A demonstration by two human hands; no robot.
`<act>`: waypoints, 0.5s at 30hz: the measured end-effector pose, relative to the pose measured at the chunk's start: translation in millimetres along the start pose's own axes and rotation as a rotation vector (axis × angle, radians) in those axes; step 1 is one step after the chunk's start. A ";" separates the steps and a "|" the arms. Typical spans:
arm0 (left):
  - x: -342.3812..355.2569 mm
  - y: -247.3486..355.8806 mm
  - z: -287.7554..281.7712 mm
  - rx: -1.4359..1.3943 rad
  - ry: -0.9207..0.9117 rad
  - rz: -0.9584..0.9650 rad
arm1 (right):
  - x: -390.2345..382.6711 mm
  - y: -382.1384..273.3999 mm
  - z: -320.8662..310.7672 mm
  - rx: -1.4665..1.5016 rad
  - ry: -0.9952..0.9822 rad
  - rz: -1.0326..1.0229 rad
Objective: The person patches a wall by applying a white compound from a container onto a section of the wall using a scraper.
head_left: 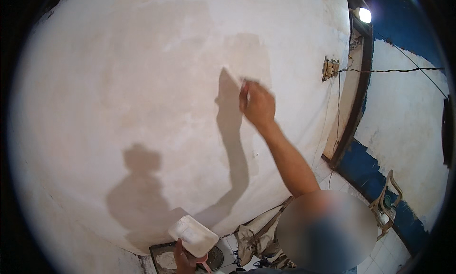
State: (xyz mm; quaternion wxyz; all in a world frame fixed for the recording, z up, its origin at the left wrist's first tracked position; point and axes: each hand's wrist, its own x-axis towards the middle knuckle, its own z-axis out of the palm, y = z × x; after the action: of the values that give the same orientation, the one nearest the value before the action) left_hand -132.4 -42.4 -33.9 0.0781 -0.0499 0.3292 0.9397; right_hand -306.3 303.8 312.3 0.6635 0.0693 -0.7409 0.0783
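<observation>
Item one, the scraper blade (234,76): I am seeing it as a thin pale strip lying flat against the plastered wall (142,60), at the lower left edge of a greyer patch of fresh plaster (249,53). My right hand (258,104) is gripping its handle, fingers curled round it, the arm stretching up from the lower right. The blade itself is blurred, so I cannot tell more of its shape.

Item two, the white tray (194,235): it is sitting low in the view, tilted, with my left hand (183,260) clasping it from underneath by a reddish handle (204,262).

Item three, shadows: a dark shadow of the raised arm (232,146) is running down the wall just left of my forearm, joining a shadow of a head and shoulders (137,188) further left.

Item four, surroundings: a dark square slab (164,259) is lying on the floor behind the tray, a crumpled beige bag (259,231) is slumping beside it, a doorframe (354,112) is curving at the right with a loose socket box (329,69) and a black cable (394,70), and a lamp (364,14) is shining above.
</observation>
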 end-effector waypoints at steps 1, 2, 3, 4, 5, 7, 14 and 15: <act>0.9 -1.9 -0.8 0.001 -0.004 -0.003 | 28.3 9.6 -6.9 -0.040 0.084 -0.044; 1.8 -4.3 -4.3 0.018 0.002 0.010 | 55.0 14.5 -13.2 -0.065 0.172 -0.099; 2.7 -5.0 -5.4 0.034 0.007 0.022 | 74.5 20.2 -17.0 -0.091 0.261 -0.155; 3.2 -4.5 -3.8 0.034 0.006 0.020 | 79.4 32.7 -12.4 -0.093 0.261 -0.155; 4.2 -8.0 0.0 0.003 -0.024 -0.003 | 78.8 53.1 -7.3 -0.174 0.199 -0.322; 3.3 -14.6 -3.1 -0.030 -0.042 -0.028 | 41.9 82.2 16.2 -0.227 0.089 -0.475; -1.3 -4.8 -29.9 -0.037 0.021 0.049 | 32.1 81.1 -27.6 -0.026 0.041 0.226; -4.2 -0.8 -30.7 -0.027 0.030 0.044 | 54.9 84.8 -31.9 -0.079 0.060 0.416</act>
State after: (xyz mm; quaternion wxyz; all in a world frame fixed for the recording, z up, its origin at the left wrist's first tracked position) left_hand -126.8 -61.5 -57.7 0.0520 -0.0576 0.3187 0.9447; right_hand -298.8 393.5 368.2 0.6569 -0.1135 -0.7216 0.1867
